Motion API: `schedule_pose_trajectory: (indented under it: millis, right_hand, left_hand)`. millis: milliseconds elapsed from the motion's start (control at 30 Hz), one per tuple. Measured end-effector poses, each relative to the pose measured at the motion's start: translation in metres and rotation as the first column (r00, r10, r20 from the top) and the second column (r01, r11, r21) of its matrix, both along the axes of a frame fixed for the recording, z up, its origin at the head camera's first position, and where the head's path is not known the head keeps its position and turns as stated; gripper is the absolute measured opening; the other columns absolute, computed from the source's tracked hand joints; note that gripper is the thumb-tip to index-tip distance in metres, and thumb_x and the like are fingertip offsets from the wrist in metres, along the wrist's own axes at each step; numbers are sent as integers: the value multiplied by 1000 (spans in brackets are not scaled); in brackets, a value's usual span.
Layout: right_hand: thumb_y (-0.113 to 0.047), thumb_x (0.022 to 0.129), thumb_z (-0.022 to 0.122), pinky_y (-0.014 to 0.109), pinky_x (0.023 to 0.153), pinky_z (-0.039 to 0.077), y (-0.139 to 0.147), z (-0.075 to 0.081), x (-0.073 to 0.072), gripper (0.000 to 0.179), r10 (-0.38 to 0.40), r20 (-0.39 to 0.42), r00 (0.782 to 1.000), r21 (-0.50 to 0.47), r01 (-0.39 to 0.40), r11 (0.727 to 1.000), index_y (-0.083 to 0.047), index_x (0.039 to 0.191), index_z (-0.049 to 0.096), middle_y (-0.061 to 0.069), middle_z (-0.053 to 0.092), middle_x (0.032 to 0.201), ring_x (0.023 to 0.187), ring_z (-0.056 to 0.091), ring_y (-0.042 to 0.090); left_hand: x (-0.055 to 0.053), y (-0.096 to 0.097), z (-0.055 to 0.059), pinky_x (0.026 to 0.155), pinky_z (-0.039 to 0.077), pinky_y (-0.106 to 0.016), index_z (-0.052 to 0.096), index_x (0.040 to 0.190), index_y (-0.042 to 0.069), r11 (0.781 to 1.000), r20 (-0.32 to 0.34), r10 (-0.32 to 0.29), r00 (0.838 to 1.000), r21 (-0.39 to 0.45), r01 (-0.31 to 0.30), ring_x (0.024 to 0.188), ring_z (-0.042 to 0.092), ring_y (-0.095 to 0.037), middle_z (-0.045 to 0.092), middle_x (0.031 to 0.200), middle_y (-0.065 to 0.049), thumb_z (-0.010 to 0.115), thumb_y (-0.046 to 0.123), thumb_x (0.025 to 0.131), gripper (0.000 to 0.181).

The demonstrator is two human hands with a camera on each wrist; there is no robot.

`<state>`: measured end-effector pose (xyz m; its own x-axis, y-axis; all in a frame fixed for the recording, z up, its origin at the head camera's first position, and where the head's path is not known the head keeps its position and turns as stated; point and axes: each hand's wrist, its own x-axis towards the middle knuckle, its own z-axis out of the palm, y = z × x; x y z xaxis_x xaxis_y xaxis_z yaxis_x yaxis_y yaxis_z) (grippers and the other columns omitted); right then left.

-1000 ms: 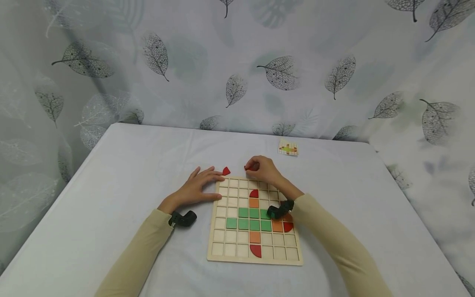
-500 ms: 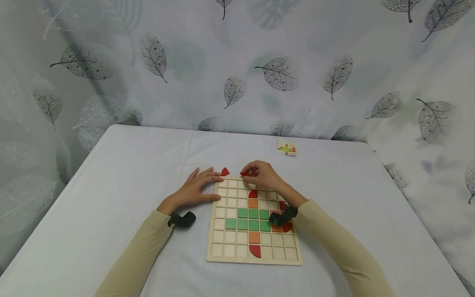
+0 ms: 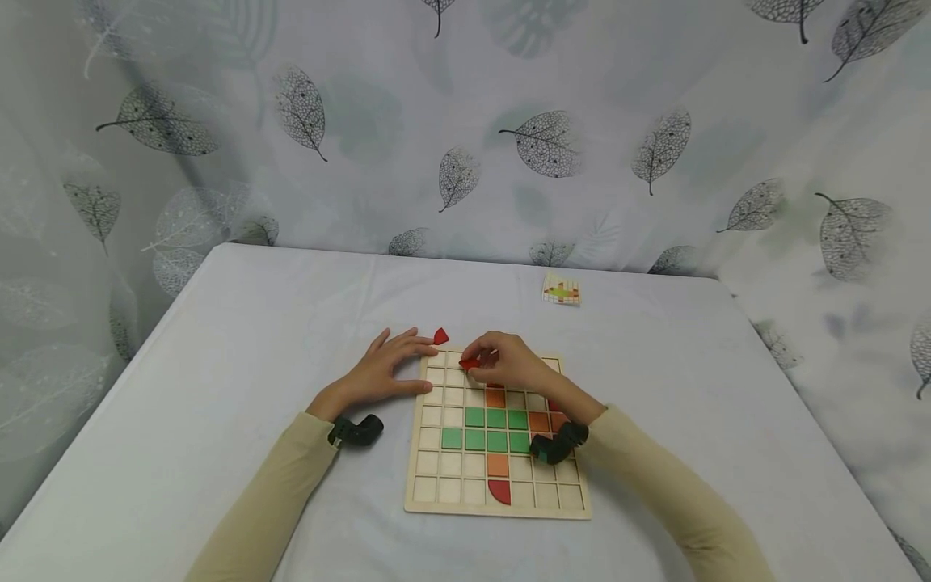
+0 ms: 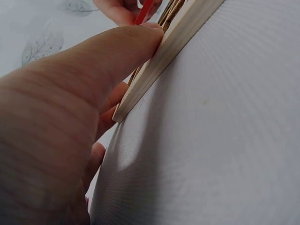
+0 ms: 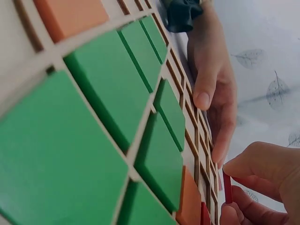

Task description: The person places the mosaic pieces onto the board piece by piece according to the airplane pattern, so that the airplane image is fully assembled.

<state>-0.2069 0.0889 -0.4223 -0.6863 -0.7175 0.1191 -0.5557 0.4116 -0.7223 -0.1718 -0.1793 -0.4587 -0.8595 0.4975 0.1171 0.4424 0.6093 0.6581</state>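
Note:
A wooden grid board lies on the table, with green square tiles, orange squares and red rounded tiles in its cells. My left hand rests at the board's upper left edge, fingers spread; its thumb touches the wooden rim in the left wrist view. Between thumb and fingers my right hand pinches a red rounded tile, over the upper rows of the board. The right wrist view shows this tile edge-on. Another red tile lies by my left fingertips, just beyond the board.
A small picture card with a coloured grid pattern lies near the far edge of the white-covered table. Behind the table hangs a leaf-print cloth. The right forearm covers some cells at the board's right side.
My right hand has brought the red tile from beyond the board's far edge toward me and slightly left, over the upper rows. My left hand has stayed in place.

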Motion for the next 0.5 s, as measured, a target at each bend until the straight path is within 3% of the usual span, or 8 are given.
schedule_pose_trajectory:
  millis: [500]
  right_hand:
    - [-7,87,71,22,68,53,-4,-2,18,19,186,64,980,2,-186,982,-4,105,71,7,66,99,77,58,8]
  left_hand:
    - [0,-1,0,119,-2,-53,59,131,16,1000,0,-5,1000,3,5,148,22,-29,49,146,-5,76,34,85,52]
